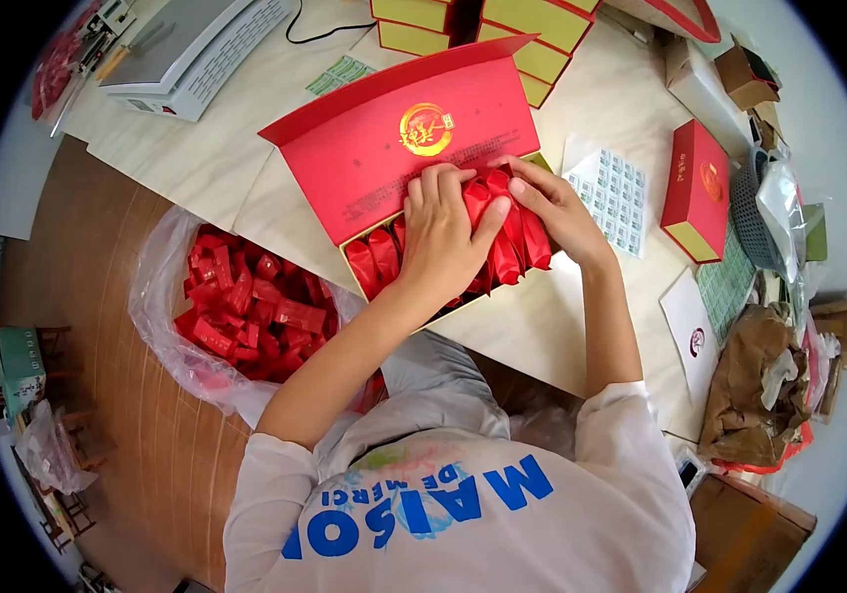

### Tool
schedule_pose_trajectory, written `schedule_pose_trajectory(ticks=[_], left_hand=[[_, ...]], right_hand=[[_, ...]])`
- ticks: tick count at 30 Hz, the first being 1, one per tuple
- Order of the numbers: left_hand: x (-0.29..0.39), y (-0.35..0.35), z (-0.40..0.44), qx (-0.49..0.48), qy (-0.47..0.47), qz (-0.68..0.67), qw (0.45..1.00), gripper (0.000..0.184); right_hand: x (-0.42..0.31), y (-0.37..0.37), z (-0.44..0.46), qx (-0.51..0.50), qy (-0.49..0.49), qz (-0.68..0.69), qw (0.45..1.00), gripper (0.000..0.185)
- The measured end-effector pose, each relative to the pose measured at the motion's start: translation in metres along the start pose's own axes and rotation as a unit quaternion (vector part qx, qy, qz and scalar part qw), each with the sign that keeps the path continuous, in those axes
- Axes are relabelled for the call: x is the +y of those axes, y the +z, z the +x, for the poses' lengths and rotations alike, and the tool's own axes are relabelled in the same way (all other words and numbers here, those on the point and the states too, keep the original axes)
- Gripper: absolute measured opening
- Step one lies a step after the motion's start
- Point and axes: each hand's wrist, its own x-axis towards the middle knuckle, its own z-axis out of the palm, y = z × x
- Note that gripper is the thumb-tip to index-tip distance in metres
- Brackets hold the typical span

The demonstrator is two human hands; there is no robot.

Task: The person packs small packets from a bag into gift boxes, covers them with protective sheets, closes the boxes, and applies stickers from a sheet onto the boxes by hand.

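Note:
An open red gift box with a gold emblem inside its raised lid sits at the table's edge, tilted in view. Shiny red packets stand in a row inside it. My left hand presses over the middle of the row, thumb against a bunch of red packets. From the other side, my right hand closes on the same bunch, thumb on top and fingers behind. The bunch bulges at the box's right end. Both palms hide part of the packets.
Below the table edge, a clear plastic bag holds many loose red packets. A closed red box and a sticker sheet lie to the right. Stacked boxes stand behind, and a grey-white machine is at upper left.

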Motion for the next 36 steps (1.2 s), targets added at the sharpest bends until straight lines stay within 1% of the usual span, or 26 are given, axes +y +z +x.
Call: schedule_pose_trajectory(ticks=[2, 3, 4, 6, 7, 10, 12, 14, 16, 18, 19, 20, 21, 22, 23, 24, 26, 27, 28, 29, 30, 31, 32, 33, 34, 36], left_hand=[[-0.001, -0.004, 0.002, -0.013, -0.025, -0.012, 1.000, 0.040], [-0.004, -0.004, 0.004, -0.012, -0.017, -0.016, 1.000, 0.032], [-0.007, -0.004, 0.005, -0.014, -0.018, -0.016, 1.000, 0.032], [-0.010, -0.006, 0.007, -0.046, -0.020, -0.006, 0.999, 0.030], [-0.009, -0.006, 0.007, -0.045, -0.018, 0.003, 0.999, 0.028], [-0.007, -0.002, 0.006, -0.007, 0.001, 0.042, 0.999, 0.028], [-0.006, 0.000, 0.006, -0.018, 0.004, 0.075, 0.997, 0.029], [-0.005, 0.002, 0.007, -0.026, 0.006, 0.108, 0.994, 0.033], [-0.004, 0.005, 0.008, -0.057, 0.009, 0.186, 0.981, 0.040], [-0.007, 0.005, 0.009, -0.044, 0.006, 0.192, 0.980, 0.044], [-0.009, 0.003, 0.010, -0.052, 0.008, 0.175, 0.983, 0.043], [-0.008, 0.001, 0.010, -0.058, 0.012, 0.157, 0.986, 0.042], [-0.011, -0.005, 0.009, -0.041, 0.023, 0.093, 0.995, 0.033], [-0.015, -0.016, 0.007, -0.028, 0.020, 0.089, 0.995, 0.033], [-0.019, -0.030, 0.002, 0.003, 0.013, 0.024, 1.000, 0.028], [-0.023, -0.045, -0.006, 0.032, 0.006, -0.042, 0.999, 0.024], [-0.025, -0.080, -0.033, 0.095, -0.052, -0.166, 0.980, 0.017], [-0.032, -0.093, -0.054, 0.098, -0.081, -0.164, 0.978, 0.015], [-0.039, -0.104, -0.075, 0.108, -0.112, -0.157, 0.975, 0.015], [-0.050, -0.107, -0.099, 0.125, -0.145, -0.184, 0.964, 0.015], [-0.062, -0.105, -0.127, 0.145, -0.180, -0.206, 0.951, 0.015], [-0.074, -0.102, -0.154, 0.157, -0.216, -0.221, 0.938, 0.013], [-0.077, -0.104, -0.178, 0.162, -0.266, -0.243, 0.918, 0.013], [-0.085, -0.100, -0.207, 0.157, -0.317, -0.235, 0.905, 0.013], [-0.093, -0.094, -0.234, 0.149, -0.364, -0.232, 0.889, 0.013], [-0.103, -0.084, -0.275, 0.164, -0.433, -0.281, 0.841, 0.013]], right_hand=[[0.001, -0.002, 0.003, -0.026, 0.042, -0.007, 0.999, 0.046], [0.003, -0.001, 0.003, -0.015, 0.038, -0.033, 0.999, 0.048], [0.007, -0.002, 0.005, -0.015, 0.040, -0.031, 0.999, 0.048], [0.016, -0.003, 0.009, 0.000, -0.030, -0.117, 0.993, 0.047], [0.018, -0.002, 0.009, 0.000, -0.028, -0.114, 0.993, 0.047], [0.015, -0.002, 0.008, 0.025, -0.067, -0.153, 0.986, 0.044], [0.007, 0.000, 0.005, -0.003, -0.073, -0.220, 0.973, 0.048], [-0.001, 0.008, 0.001, -0.003, -0.046, -0.262, 0.964, 0.050], [-0.002, 0.013, 0.000, -0.008, -0.025, -0.308, 0.951, 0.053], [0.009, 0.013, 0.002, 0.040, -0.043, -0.312, 0.948, 0.053], [0.011, 0.012, 0.003, 0.040, -0.058, -0.310, 0.948, 0.045], [0.011, 0.014, 0.003, 0.032, -0.062, -0.318, 0.946, 0.045], [0.009, 0.014, 0.001, 0.041, -0.047, -0.332, 0.941, 0.042], [0.008, 0.013, 0.001, 0.051, -0.033, -0.347, 0.936, 0.040], [0.015, 0.011, 0.004, 0.084, -0.081, -0.326, 0.938, 0.032], [0.011, 0.011, 0.003, 0.077, -0.085, -0.335, 0.935, 0.032], [0.006, 0.014, -0.005, 0.182, -0.046, -0.322, 0.928, 0.027], [-0.003, 0.016, -0.011, 0.205, -0.058, -0.355, 0.910, 0.024], [-0.013, 0.024, -0.018, 0.230, -0.113, -0.391, 0.884, 0.022], [-0.019, 0.033, -0.024, 0.268, -0.126, -0.389, 0.872, 0.019], [-0.019, 0.041, -0.033, 0.284, -0.180, -0.364, 0.868, 0.017], [-0.013, 0.056, -0.043, 0.290, -0.215, -0.276, 0.891, 0.015], [-0.015, 0.085, -0.053, 0.280, -0.238, -0.203, 0.907, 0.015], [-0.011, 0.110, -0.061, 0.236, -0.303, -0.179, 0.906, 0.017], [-0.007, 0.139, -0.066, 0.157, -0.367, -0.143, 0.906, 0.017], [0.022, 0.195, -0.079, 0.009, -0.368, -0.099, 0.925, 0.009]])
